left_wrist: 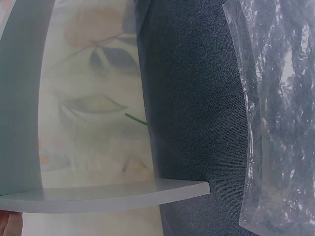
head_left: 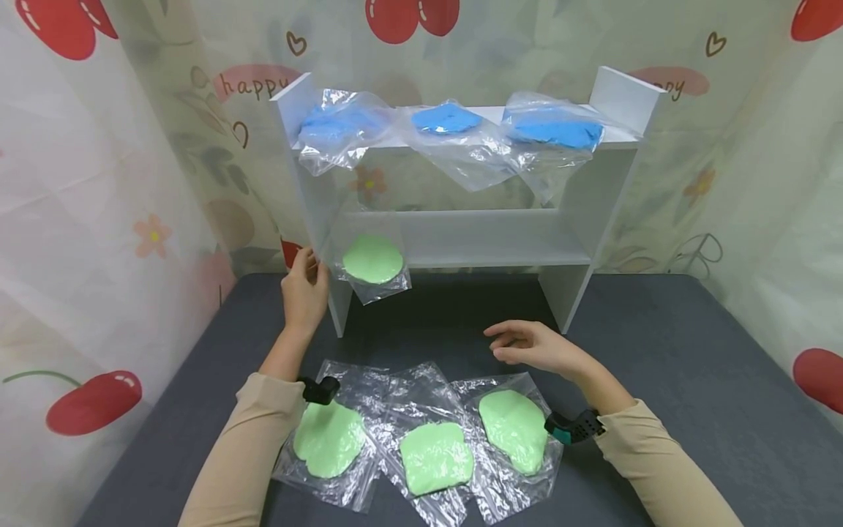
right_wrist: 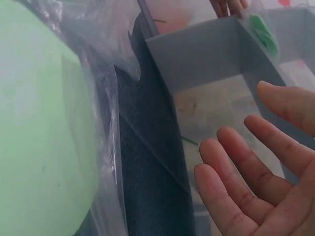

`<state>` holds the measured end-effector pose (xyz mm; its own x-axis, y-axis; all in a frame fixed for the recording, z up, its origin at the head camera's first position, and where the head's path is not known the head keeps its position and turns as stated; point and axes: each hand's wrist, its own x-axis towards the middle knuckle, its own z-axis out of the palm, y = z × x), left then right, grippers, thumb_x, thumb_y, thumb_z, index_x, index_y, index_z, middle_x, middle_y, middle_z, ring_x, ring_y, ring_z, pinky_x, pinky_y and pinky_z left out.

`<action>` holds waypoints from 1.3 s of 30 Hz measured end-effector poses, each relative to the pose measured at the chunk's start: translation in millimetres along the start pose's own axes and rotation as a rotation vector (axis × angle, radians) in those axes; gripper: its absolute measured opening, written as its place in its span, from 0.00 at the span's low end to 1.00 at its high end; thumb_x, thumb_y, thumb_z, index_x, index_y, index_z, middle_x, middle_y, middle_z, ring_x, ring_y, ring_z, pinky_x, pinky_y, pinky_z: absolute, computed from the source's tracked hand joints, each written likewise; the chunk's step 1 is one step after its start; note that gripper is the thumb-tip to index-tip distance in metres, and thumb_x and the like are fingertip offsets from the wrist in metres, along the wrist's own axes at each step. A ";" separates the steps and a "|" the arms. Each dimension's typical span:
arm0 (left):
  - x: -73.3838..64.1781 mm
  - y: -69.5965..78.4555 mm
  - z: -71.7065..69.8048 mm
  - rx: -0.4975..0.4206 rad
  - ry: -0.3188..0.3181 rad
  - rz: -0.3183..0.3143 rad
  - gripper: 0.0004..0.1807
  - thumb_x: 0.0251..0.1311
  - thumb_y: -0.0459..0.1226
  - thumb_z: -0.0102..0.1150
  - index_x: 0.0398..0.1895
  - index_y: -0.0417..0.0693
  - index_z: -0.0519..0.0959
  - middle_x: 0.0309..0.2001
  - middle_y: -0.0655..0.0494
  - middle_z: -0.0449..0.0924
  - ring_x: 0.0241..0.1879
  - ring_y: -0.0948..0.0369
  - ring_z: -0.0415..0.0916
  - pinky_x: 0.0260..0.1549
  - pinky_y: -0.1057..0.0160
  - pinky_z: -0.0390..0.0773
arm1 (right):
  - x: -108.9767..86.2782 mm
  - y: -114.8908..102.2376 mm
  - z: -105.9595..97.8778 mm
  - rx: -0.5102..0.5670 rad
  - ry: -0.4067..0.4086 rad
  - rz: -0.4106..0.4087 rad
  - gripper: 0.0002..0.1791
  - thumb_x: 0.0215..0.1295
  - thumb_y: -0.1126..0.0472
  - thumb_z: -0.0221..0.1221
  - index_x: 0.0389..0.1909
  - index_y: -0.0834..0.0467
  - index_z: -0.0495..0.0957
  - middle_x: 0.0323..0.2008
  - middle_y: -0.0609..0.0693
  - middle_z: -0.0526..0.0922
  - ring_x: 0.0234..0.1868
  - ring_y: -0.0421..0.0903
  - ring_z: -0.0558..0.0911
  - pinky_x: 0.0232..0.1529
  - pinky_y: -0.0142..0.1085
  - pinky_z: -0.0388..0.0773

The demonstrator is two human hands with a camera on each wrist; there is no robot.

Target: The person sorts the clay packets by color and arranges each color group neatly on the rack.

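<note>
My left hand [head_left: 306, 293] is at the outer side of the white shelf's left panel [head_left: 309, 197], fingers loosely bent right beside its front edge. Just right of it, a clear bag of flat green clay-like material [head_left: 372, 259] lies on the middle shelf, its lower part hanging over the edge. My right hand [head_left: 536, 345] hovers in front of the shelf's lower right, holding nothing; its fingers [right_wrist: 236, 147] are spread and gently bent in the right wrist view. Three more clear bags with green pieces [head_left: 328, 439] [head_left: 436, 457] [head_left: 515, 430] lie on the table below the hands.
Several clear bags with blue pieces [head_left: 448, 118] lie along the top shelf, their plastic drooping over its front. The white shelf unit [head_left: 487, 238] stands at the back of the dark table [head_left: 658, 366]. A patterned curtain [head_left: 165, 146] hangs behind and at the sides.
</note>
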<state>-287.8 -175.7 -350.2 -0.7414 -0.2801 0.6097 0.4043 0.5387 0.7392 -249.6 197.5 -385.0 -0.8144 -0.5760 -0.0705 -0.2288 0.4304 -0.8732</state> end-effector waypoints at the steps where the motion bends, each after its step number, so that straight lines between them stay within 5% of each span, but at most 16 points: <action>1: -0.1 0.1 -0.1 0.000 0.000 0.002 0.15 0.64 0.30 0.49 0.52 0.35 0.73 0.49 0.33 0.79 0.48 0.43 0.80 0.47 0.48 0.79 | -1.5 1.9 -1.3 0.000 0.000 0.001 0.30 0.64 0.53 0.58 0.64 0.60 0.65 0.54 0.67 0.73 0.53 0.59 0.77 0.53 0.40 0.78; 8: 0.5 0.2 0.4 0.007 -0.002 -0.001 0.14 0.64 0.30 0.49 0.51 0.34 0.73 0.49 0.33 0.79 0.48 0.43 0.79 0.47 0.48 0.79 | -12.3 14.4 -8.1 -0.025 -0.042 0.014 0.32 0.63 0.53 0.58 0.65 0.62 0.63 0.56 0.66 0.72 0.52 0.53 0.78 0.52 0.44 0.77; 17: 0.1 0.4 0.6 0.000 -0.006 -0.002 0.14 0.65 0.31 0.49 0.52 0.35 0.73 0.49 0.33 0.79 0.48 0.43 0.80 0.47 0.48 0.79 | -23.5 29.3 -7.8 -0.053 -0.130 -0.007 0.35 0.61 0.56 0.60 0.66 0.66 0.60 0.58 0.69 0.69 0.56 0.62 0.74 0.49 0.36 0.79; 27: -0.5 -0.8 0.1 0.002 -0.017 -0.016 0.15 0.66 0.34 0.48 0.53 0.38 0.73 0.49 0.34 0.79 0.49 0.44 0.79 0.49 0.49 0.79 | -22.3 44.3 -0.9 -0.200 -0.179 -0.083 0.39 0.55 0.55 0.66 0.66 0.61 0.62 0.63 0.61 0.69 0.61 0.60 0.70 0.60 0.47 0.70; 39: -0.1 -0.8 -0.2 -0.007 -0.014 -0.005 0.15 0.66 0.33 0.49 0.53 0.37 0.73 0.49 0.33 0.79 0.49 0.44 0.79 0.49 0.48 0.79 | -22.5 43.6 5.5 -0.327 -0.169 -0.126 0.41 0.49 0.51 0.69 0.63 0.62 0.65 0.51 0.55 0.72 0.46 0.46 0.71 0.46 0.36 0.71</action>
<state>-287.9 -176.3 -350.8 -0.7510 -0.2718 0.6018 0.4039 0.5319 0.7443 -238.3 225.3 -424.1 -0.6758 -0.7333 -0.0749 -0.5019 0.5322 -0.6818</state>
